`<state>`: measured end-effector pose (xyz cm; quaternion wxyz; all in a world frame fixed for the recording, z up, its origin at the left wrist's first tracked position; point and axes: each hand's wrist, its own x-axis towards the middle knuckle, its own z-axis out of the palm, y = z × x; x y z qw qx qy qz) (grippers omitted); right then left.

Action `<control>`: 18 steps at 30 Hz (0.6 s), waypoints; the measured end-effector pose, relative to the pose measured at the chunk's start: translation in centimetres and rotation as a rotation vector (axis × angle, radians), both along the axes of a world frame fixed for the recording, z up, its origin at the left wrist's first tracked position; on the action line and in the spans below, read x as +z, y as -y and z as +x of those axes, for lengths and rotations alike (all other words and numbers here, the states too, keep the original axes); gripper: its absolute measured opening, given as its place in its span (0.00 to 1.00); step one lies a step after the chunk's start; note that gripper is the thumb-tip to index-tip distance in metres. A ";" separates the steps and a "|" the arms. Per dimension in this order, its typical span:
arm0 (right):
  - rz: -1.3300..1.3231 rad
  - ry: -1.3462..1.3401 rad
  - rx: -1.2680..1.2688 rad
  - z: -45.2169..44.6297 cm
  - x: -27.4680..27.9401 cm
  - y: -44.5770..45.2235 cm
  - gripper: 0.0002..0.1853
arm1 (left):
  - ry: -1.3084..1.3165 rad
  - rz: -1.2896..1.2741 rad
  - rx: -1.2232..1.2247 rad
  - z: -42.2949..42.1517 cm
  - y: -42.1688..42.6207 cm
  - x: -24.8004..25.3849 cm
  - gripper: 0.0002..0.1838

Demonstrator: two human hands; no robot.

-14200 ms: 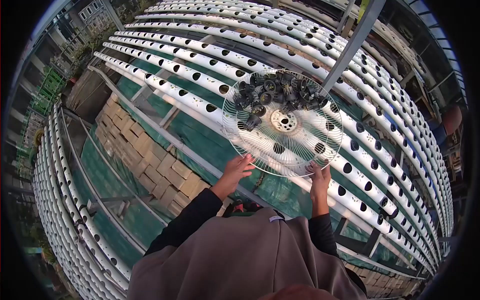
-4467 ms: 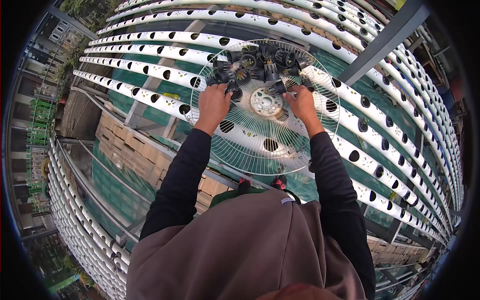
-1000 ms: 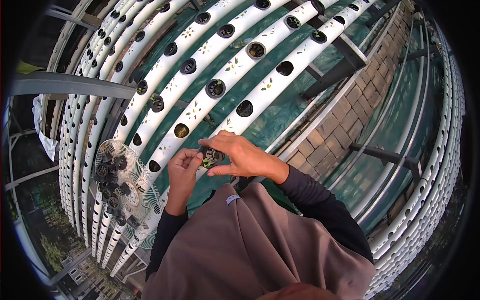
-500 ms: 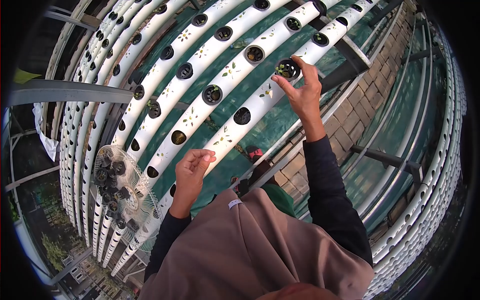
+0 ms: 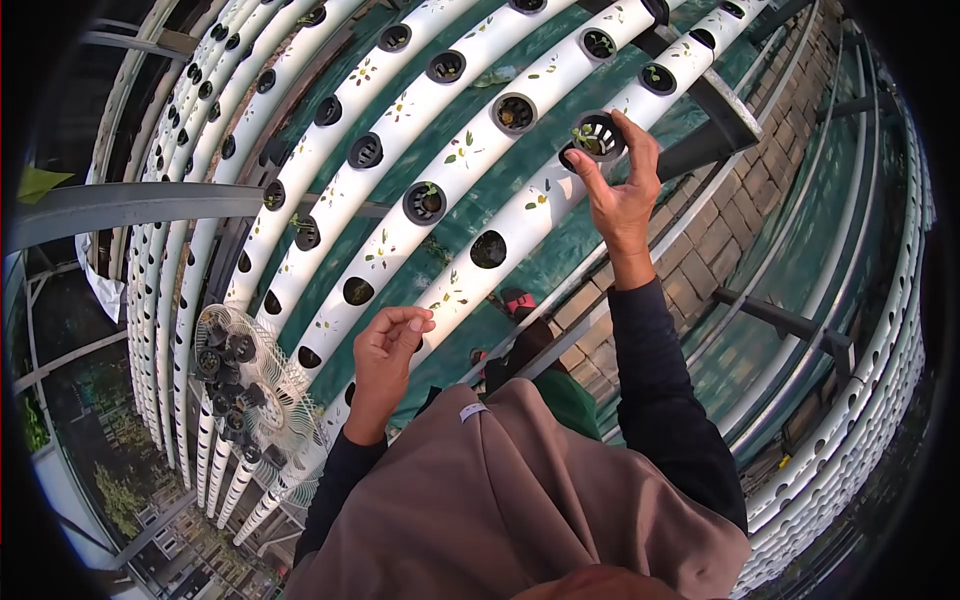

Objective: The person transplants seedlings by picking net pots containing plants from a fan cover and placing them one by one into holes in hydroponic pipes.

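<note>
My right hand [image 5: 626, 200] grips the rim of a black net pot [image 5: 600, 137] with thumb and fingers. A small green seedling [image 5: 585, 134] shows inside the pot. The pot is tilted and raised over the nearest white pipe [image 5: 530, 210], and part of a dark hole shows just below it. My left hand [image 5: 388, 352] hovers over the lower part of the same pipe, thumb and fingertips pinched together; whatever is between them, if anything, I cannot make out. Between my hands, an uncovered round hole [image 5: 488, 249] holds dark water.
More white pipes with net pots [image 5: 424, 203] and scattered leaf bits run alongside. A white wire fan guard [image 5: 268, 400] carrying several black pots rests on the pipes at left. A grey metal beam [image 5: 150, 203] crosses at left; brick paving [image 5: 700, 215] lies at right.
My right hand has lifted the net pot from its hole and tilted it, baring part of the opening. My left hand stays pinched in nearly the same place. The view has shifted slightly.
</note>
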<state>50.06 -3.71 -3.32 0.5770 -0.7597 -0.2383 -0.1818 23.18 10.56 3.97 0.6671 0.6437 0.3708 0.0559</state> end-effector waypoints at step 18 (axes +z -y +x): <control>-0.180 0.014 -0.049 -1.0 -0.5 -0.2 0.29 | 0.001 -0.037 0.022 0.3 -0.8 -1.1 0.10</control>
